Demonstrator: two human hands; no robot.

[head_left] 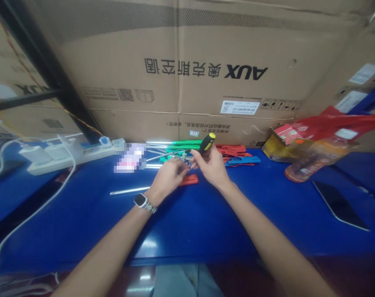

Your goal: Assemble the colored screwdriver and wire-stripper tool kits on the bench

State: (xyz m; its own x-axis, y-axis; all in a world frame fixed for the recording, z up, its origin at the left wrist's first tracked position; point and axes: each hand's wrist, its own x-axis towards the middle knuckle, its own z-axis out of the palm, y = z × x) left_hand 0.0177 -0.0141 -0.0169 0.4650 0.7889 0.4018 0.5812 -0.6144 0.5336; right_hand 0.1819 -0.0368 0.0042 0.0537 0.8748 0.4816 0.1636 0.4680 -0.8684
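My right hand is closed around a screwdriver, whose black and yellow handle sticks up tilted above my thumb and fingers. Close beside it, my left hand has its fingertips pinched together; whatever small thing they hold is hidden. Under the left hand lies an orange plastic piece, and a thin metal rod shows on the other side of that wrist; whether the two are joined I cannot tell. Just beyond my fingers are green-handled pieces with metal rods. Orange-red pieces and a blue piece lie right of them.
A large cardboard box stands behind the blue table. To the left are a white power strip with plugs and trailing cables. On the right, a drink bottle leans by a small carton, near a dark phone-like slab.
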